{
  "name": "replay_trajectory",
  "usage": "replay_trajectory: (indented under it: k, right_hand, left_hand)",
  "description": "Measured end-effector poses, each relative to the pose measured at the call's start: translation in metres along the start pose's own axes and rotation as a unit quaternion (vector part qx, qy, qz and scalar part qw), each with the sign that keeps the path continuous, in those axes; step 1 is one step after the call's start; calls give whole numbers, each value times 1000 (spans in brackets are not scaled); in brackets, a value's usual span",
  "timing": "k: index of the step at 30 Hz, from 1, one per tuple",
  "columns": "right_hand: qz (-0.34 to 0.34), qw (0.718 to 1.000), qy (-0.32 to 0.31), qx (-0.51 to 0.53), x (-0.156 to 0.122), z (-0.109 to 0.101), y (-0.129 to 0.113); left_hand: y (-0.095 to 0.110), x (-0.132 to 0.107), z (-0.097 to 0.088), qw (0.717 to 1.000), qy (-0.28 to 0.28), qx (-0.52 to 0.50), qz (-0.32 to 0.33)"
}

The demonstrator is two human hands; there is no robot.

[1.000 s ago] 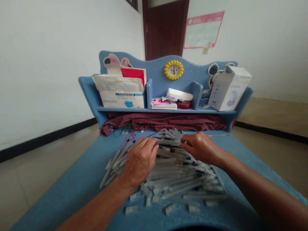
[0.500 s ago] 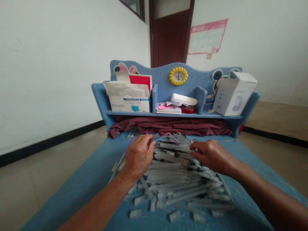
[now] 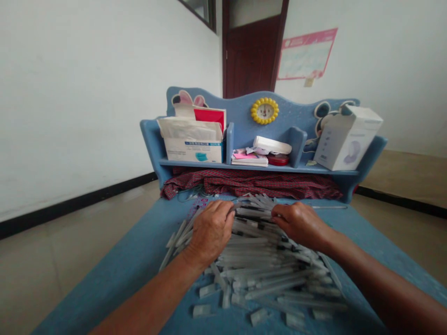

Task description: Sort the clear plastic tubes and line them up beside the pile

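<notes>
Pale-walled room: dark red door [image 3: 249,58] at the back, pink-bordered poster [image 3: 307,56] on the wall to its right.

Blue desk [image 3: 118,270], one, with raised shelf unit [image 3: 298,144] along its far edge. On the shelf, left end: mask carton [image 3: 195,149], red item [image 3: 211,115] upright in it. Shelf middle: papers [image 3: 248,161], white case [image 3: 272,144], round red tin [image 3: 278,160]. Shelf right end: white box [image 3: 347,139], tilted. Mounted on the backboard: yellow-rimmed clock [image 3: 264,110].

Checked cloth, red and dark [image 3: 251,182], bunched beneath the shelf at the desk's far edge.

Translucent pen-like tubes [image 3: 247,251], many, some with dark parts, heaped across the desk's middle, from near the far edge toward the near edge; a smaller group lies toward the left edge. Short clear pieces [image 3: 202,310], loose, nearest the near edge.

Left hand [image 3: 213,230]: over the heap's left side, thumb and fingers bent close together, slim grey piece at the tips; whether gripped, cannot be told.

Right hand [image 3: 300,223]: over the heap's far right part, thumb and forefinger drawn together beside tube ends; any hold cannot be told.
</notes>
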State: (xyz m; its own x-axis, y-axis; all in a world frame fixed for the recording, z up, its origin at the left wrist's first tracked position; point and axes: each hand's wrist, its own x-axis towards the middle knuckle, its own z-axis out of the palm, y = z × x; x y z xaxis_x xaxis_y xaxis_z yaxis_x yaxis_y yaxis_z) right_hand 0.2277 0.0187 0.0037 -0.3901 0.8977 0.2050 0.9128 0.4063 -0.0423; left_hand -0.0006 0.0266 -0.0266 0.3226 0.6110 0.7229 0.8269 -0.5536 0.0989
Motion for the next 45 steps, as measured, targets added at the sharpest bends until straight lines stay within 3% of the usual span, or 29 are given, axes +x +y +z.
replay_trajectory:
  k: [12, 28, 39, 45]
  right_hand:
    - [10, 977, 61, 204, -29, -22, 24]
    - [11, 971, 78, 227, -38, -25, 30]
    - [-29, 960, 63, 273, -30, -23, 14]
    - [-65, 950, 49, 303, -17, -17, -9]
  left_hand:
    - [0, 0, -1, 1000, -18, 7, 4]
    - [2, -1, 0, 996, -79, 31, -5]
    - [14, -3, -3, 988, 10, -56, 142]
    - [28, -3, -11, 978, 20, -121, 166]
